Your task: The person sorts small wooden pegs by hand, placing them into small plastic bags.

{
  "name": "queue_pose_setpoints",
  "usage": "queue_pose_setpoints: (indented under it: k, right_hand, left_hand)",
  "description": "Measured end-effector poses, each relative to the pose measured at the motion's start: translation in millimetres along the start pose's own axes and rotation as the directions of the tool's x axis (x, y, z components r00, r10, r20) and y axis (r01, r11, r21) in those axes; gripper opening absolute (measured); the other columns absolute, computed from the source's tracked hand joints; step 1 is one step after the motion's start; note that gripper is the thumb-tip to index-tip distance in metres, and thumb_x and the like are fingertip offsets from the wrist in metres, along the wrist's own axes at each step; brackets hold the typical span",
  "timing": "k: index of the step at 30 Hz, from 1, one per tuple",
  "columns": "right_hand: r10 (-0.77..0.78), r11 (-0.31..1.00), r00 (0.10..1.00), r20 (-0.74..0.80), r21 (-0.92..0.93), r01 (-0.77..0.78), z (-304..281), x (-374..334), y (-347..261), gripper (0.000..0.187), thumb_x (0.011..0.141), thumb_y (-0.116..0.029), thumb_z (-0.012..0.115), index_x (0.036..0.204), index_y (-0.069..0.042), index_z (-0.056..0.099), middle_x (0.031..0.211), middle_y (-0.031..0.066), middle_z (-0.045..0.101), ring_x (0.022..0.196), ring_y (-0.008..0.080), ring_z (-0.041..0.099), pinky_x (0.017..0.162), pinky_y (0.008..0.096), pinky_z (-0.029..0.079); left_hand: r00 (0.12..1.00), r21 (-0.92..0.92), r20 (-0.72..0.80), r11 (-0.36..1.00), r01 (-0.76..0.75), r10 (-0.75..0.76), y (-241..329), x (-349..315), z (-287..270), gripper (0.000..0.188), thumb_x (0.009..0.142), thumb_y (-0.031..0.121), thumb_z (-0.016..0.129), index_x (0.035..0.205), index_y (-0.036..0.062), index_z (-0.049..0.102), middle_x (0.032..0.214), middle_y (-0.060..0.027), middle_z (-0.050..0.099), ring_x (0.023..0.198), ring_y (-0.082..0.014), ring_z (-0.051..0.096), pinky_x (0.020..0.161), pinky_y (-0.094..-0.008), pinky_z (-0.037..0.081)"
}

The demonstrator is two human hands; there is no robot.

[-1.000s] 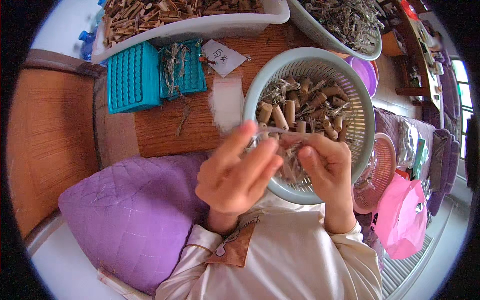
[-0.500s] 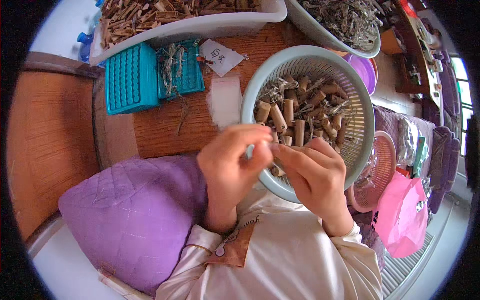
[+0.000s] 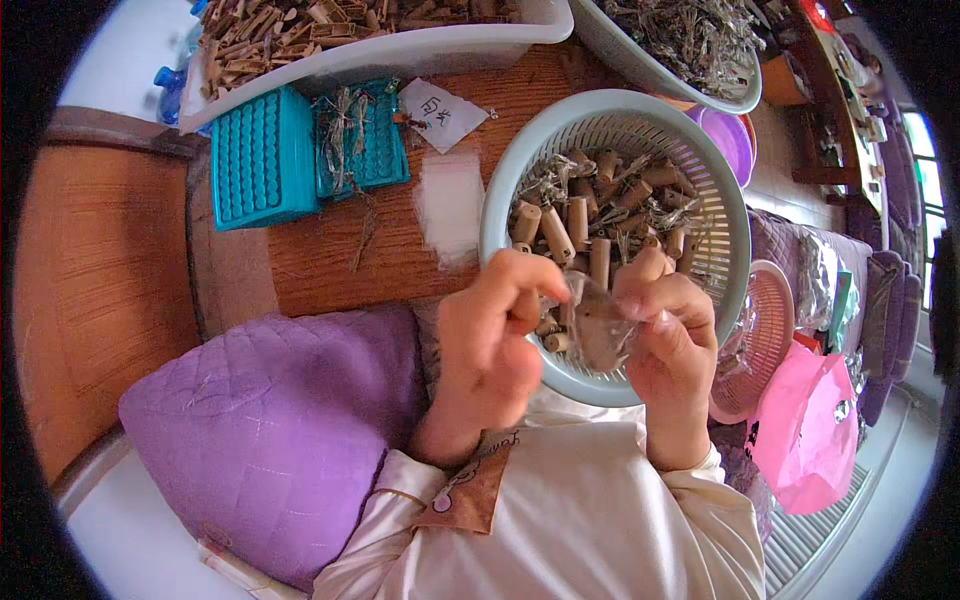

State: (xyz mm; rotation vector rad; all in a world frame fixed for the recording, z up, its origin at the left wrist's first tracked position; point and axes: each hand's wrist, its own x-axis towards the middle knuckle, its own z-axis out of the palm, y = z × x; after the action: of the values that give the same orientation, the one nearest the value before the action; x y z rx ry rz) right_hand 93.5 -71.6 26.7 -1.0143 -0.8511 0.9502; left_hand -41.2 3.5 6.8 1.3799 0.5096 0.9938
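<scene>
A clear plastic bag [image 3: 598, 322] is stretched between my two hands above the near side of the grey-green basket [image 3: 497, 215]. A rounded brown shape shows in or through it; which one I cannot tell. My right hand [image 3: 672, 345] pinches the bag's right edge between thumb and fingers. At its upper left edge, the curled fingers of my left hand [image 3: 490, 345] close on the film, slightly blurred. Below and beyond them, brown cylinders [image 3: 557, 235] lie in the basket, mixed with crinkled clear wrapping.
A stack of flat clear bags [image 3: 449, 210] lies left of the basket. Beyond stand teal trays [image 3: 262, 160], one holding wire-like ties [image 3: 345, 125], and a white bin [image 3: 400, 58] of brown pieces. A pink basket [image 3: 768, 345] and pink bag [image 3: 805, 425] are at right.
My hands have moved apart, with the right shifting rightward and the left slightly right and down. The bag now shows spread between them.
</scene>
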Motion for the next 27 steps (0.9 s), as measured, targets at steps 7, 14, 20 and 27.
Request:
queue_pose_setpoints:
  k: [7, 14, 20, 27]
  right_hand:
    - [0.269, 0.949, 0.963, 0.018, 0.165, -0.268, 4, -9, -7, 0.018, 0.079, -0.015, 0.052, 0.086, 0.0, 0.059, 0.077, 0.0048, 0.051, 0.069, 0.0102, 0.043, 0.061, 0.0216, 0.032]
    - [0.411, 0.65, 0.906, 0.104, 0.663, -0.371, 11, -4, 0, 0.021, 0.079, -0.019, 0.046, 0.062, -0.009, 0.039, 0.063, 0.0025, 0.037, 0.059, 0.0125, 0.036, 0.056, 0.0232, 0.031]
    - [0.008, 0.92, 0.941, -0.337, -0.367, -0.139, -18, -7, -20, 0.032, 0.065, -0.002, 0.064, 0.052, -0.008, 0.035, 0.059, -0.0001, 0.042, 0.053, 0.0103, 0.039, 0.049, 0.0263, 0.034]
    - [-0.237, -0.067, 0.78, -0.579, -0.791, -0.608, -182, -65, -62, 0.018, 0.071, -0.004, 0.06, 0.064, -0.001, 0.044, 0.051, 0.0058, 0.04, 0.049, 0.0125, 0.042, 0.048, 0.025, 0.036]
  left_hand:
    - [0.994, 0.314, -0.092, 0.949, -0.026, 0.057, 4, -2, 6, 0.005, 0.073, 0.009, 0.058, 0.074, 0.0052, 0.056, 0.052, -0.0041, 0.046, 0.039, -0.0142, 0.041, 0.04, -0.027, 0.033]
    - [0.886, 0.64, 0.021, 0.674, -0.368, 0.464, -5, -10, 5, 0.004, 0.072, 0.01, 0.054, 0.072, 0.0056, 0.054, 0.054, -0.0065, 0.048, 0.047, -0.0229, 0.048, 0.046, -0.0316, 0.039]
    - [0.876, 0.615, 0.006, 0.689, -0.384, 0.482, -15, -1, -9, 0.003, 0.074, 0.006, 0.053, 0.071, 0.0054, 0.053, 0.057, -0.0055, 0.049, 0.048, -0.0199, 0.046, 0.045, -0.0294, 0.038]
    - [0.921, 0.778, -0.387, 0.522, 0.35, -0.041, -64, 22, -69, 0.025, 0.085, 0.019, 0.044, 0.08, -0.003, 0.053, 0.072, -0.0216, 0.054, 0.07, -0.038, 0.052, 0.064, -0.0412, 0.041]
